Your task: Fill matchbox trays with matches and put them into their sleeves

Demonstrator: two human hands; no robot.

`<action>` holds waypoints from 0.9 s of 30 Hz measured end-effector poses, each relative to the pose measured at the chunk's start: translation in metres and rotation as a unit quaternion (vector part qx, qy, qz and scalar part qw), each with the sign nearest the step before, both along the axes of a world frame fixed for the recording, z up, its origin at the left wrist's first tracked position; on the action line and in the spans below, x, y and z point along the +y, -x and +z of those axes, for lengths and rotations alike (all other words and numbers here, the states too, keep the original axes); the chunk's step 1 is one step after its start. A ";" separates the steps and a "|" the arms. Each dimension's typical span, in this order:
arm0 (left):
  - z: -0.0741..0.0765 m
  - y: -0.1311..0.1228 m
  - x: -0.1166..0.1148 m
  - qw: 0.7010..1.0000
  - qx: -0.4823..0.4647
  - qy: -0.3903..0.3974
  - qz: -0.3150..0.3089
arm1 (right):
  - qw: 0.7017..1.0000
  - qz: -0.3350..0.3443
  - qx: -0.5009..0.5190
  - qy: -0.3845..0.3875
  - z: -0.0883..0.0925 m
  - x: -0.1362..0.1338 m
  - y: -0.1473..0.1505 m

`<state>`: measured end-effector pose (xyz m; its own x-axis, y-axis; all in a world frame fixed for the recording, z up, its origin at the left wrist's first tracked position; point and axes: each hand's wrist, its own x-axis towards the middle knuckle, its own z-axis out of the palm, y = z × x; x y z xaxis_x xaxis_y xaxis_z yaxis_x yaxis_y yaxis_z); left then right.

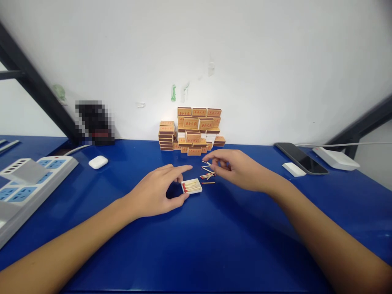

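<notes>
A small white matchbox tray lies on the blue table, with several red-tipped matches side by side in it. My left hand steadies the tray at its left end: thumb at the near corner, bent fingers at the far corner, forefinger stretched out above. To the tray's right, loose matches lie in a small heap, and a single match lies just nearer to me. Over the heap, my right hand has a match between thumb and forefinger; its other fingers are curled.
Stacked yellow matchboxes stand behind my hands against the white wall. On the left are a power strip and a white earphone case. A phone, a small white block and a white box lie right.
</notes>
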<state>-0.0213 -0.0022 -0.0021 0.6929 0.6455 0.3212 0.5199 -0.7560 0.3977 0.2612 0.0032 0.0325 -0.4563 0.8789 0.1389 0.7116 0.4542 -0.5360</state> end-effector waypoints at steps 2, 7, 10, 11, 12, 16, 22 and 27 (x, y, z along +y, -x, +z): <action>0.000 0.001 0.000 1.000 -0.002 -0.002 0.000 | 1.000 -0.023 0.012 0.009 0.003 0.001 -0.002; -0.001 0.000 0.001 1.000 0.005 0.004 -0.001 | 0.992 0.002 0.093 0.091 0.005 0.006 -0.006; 0.001 0.000 0.000 1.000 0.005 0.004 0.000 | 0.981 0.020 0.119 0.153 -0.001 0.010 -0.007; 0.001 0.000 0.000 1.000 0.004 0.003 0.001 | 0.978 0.024 0.116 0.172 -0.003 0.011 -0.008; 0.001 0.000 0.000 1.000 0.003 0.002 0.001 | 0.977 0.027 0.108 0.184 -0.005 0.012 -0.009; 0.002 0.000 0.000 1.000 0.005 -0.004 0.002 | 0.983 0.038 0.027 0.177 -0.006 0.013 -0.013; 0.002 0.000 0.000 1.000 0.009 0.000 0.003 | 0.995 0.027 -0.026 0.095 -0.006 0.013 -0.013; 0.001 0.000 0.000 1.000 0.005 -0.003 -0.001 | 0.997 0.046 -0.063 0.024 -0.012 0.013 -0.009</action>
<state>-0.0209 -0.0023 -0.0015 0.6976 0.6418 0.3184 0.5214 -0.7596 0.3886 0.2699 0.0165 0.0208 -0.5465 0.8368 0.0338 0.7307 0.4962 -0.4688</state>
